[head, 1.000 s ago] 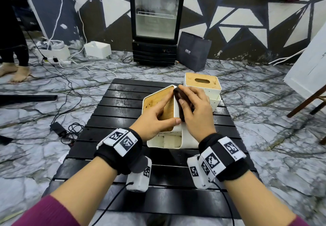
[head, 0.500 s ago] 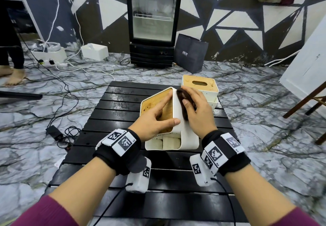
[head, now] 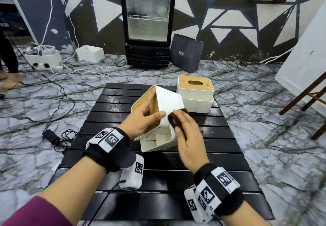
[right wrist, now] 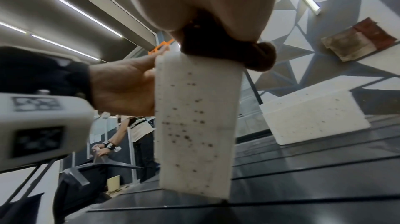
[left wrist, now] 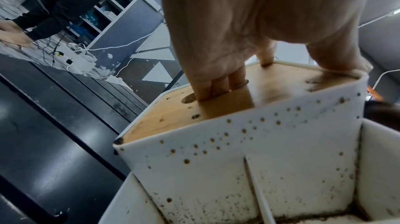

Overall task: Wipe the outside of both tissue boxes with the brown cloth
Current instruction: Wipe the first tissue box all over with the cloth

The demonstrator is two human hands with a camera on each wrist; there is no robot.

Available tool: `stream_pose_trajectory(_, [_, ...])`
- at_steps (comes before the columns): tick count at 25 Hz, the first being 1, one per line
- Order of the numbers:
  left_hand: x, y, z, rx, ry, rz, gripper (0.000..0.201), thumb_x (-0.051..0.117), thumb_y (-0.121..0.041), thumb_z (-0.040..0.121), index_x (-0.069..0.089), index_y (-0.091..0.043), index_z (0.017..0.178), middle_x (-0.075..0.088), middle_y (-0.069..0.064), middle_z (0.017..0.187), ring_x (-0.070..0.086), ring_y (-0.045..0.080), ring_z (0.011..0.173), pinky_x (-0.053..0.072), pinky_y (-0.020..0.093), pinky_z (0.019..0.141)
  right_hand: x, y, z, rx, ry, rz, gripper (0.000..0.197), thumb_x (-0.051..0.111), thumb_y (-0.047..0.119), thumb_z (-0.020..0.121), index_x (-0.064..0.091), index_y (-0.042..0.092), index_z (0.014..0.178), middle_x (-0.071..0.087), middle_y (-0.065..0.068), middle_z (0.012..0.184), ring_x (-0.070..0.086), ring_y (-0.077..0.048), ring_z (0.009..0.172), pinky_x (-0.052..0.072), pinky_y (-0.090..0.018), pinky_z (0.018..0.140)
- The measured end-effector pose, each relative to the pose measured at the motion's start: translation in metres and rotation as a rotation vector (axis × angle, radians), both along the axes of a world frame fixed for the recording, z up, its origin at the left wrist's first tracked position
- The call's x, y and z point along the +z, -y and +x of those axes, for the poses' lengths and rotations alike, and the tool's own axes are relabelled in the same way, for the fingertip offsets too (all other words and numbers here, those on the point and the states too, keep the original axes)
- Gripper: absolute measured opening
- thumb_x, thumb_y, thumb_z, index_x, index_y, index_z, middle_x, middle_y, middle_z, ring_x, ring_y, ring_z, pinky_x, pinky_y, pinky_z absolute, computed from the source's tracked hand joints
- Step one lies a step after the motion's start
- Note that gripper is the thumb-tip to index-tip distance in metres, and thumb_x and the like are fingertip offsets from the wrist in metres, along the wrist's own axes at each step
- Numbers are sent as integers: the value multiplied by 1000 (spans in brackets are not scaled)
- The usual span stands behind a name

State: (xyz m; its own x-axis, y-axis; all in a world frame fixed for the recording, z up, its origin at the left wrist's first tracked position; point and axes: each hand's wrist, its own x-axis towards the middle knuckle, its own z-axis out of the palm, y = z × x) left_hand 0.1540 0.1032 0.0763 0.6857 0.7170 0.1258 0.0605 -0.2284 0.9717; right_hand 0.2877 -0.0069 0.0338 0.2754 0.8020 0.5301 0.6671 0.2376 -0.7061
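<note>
A white tissue box [head: 167, 102] with a wooden lid [left wrist: 216, 108] is tipped on its side on the black slatted table [head: 158, 181]. My left hand [head: 141, 120] grips it, fingers hooked into the lid's slot [left wrist: 218, 89] and thumb over the white side. My right hand [head: 187, 134] presses the bunched brown cloth [head: 176, 120] against the box's near right edge [right wrist: 194, 116]; the cloth [right wrist: 227, 53] shows under my palm. The second tissue box [head: 195, 93] stands upright behind, to the right, untouched.
A glass-door fridge [head: 148, 22] and a dark paper bag [head: 187, 52] stand behind the table. Cables and a power strip [head: 47, 66] lie on the marble floor at left, near a person's feet [head: 8, 81]. A wooden leg [head: 303, 93] stands at right.
My right hand has slid the cloth from the box's far top edge down towards me along its side. The left hand keeps its hold on the lid, and the box has turned slightly.
</note>
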Motion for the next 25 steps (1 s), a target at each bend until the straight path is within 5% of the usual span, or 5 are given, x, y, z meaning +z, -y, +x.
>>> stream_pose_trajectory(5, [4,-1,-2,-26,50,-18,66,52,-11,90,16,-48,131,49,9,137,57,1,103,45,8,80,7,-10,1,28,32,-42,42,34,31,91,38,31,132,38,17,131,27,5,125,16,-10,107])
stream_pose_trajectory(8, [4,-1,-3,-25,51,-23,65,54,-16,87,18,-52,129,48,8,139,56,2,106,44,7,81,0,0,-1,-23,-10,-49,46,28,39,87,37,34,132,35,18,131,27,1,127,17,-16,109])
stream_pose_trajectory(14, [6,3,1,-54,31,-25,67,53,-8,89,18,-47,131,53,7,123,59,-5,90,44,5,74,11,-11,-5,42,-18,0,43,35,19,90,41,25,132,41,9,132,27,4,125,16,-11,108])
stream_pose_trajectory(20, [4,4,-1,-40,3,-31,77,62,-21,82,13,-52,132,50,11,135,57,9,103,47,9,75,9,-9,10,33,-77,-46,44,35,21,88,37,34,129,38,14,132,30,-5,128,20,-20,109])
stream_pose_trajectory(25, [4,9,2,-89,-15,15,75,61,-15,86,15,-55,130,48,-5,137,55,-2,108,44,8,83,25,-26,9,112,-18,-14,44,36,18,89,40,25,133,38,8,136,28,0,127,18,-12,108])
